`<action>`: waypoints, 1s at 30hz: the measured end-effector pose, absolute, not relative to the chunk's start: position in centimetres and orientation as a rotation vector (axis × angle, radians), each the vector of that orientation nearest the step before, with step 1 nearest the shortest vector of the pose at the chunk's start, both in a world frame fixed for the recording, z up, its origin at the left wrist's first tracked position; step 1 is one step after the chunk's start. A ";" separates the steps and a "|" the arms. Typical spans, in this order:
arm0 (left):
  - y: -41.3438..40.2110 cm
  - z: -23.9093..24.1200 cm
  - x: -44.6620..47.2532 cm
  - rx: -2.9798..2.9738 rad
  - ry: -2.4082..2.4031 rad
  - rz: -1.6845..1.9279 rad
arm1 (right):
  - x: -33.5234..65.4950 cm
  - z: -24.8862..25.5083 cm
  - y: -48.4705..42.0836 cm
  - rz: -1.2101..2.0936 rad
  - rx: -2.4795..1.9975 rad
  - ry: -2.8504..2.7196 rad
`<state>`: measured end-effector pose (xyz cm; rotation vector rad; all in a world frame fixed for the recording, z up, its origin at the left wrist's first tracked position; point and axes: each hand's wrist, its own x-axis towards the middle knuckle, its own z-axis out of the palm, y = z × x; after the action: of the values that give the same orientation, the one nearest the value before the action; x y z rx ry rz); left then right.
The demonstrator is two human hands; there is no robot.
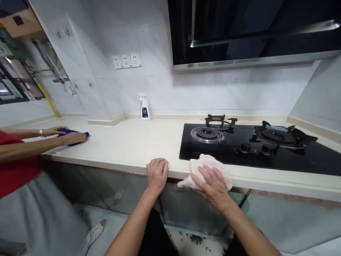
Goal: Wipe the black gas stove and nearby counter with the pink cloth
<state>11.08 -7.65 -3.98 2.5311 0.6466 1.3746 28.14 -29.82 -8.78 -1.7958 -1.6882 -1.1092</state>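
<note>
Cloth: the pale pink cloth (204,160) lay crumpled across the bench's front edge, partly hanging over it, its upper border at the hob's front edge.
Right fingers: slightly apart and bent over the cloth, the right hand (213,185) had hold of it from above.
Left fingers: curled in close together, with nothing seen in them; the left hand (157,173) rested on the bench edge.
Step in hand: judged to be wiping along that edge.
Next move: in my judgement, a further pass called for even palm pressure and the loose corner kept under control.
Cloth texture: soft and fuzzy, with irregular folds.
Bench (128,138): pale, smooth and straight-edged.
Hob (226,153): glossy black, glass-like panel; the left burner (207,135) was round and ringed in bright metal, its dark pan support (218,123) standing behind it.
Bottle: white spray bottle (145,109), dark label, upright near the wall.
Far left: a co-worker's hands (74,138) pressed a blue cloth (64,131) on the bench.
</note>
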 end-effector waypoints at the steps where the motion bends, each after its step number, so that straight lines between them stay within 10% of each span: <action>1: -7.8 -4.3 11.1 2.569 0.668 1.386 | 29.4 -9.1 -31.6 -1.096 -1.842 -1.680; 15: -6.9 -5.8 12.0 2.611 0.564 1.665 | 40.0 -8.5 -47.8 -1.027 -2.267 -1.417; 30: -6.5 -6.1 12.9 2.728 0.644 1.791 | 24.5 -7.6 -25.7 -1.047 -1.893 -1.296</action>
<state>12.85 -6.46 -6.11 2.7284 0.6442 1.7909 24.48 -25.70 -7.60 -1.8932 -1.2962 -1.0473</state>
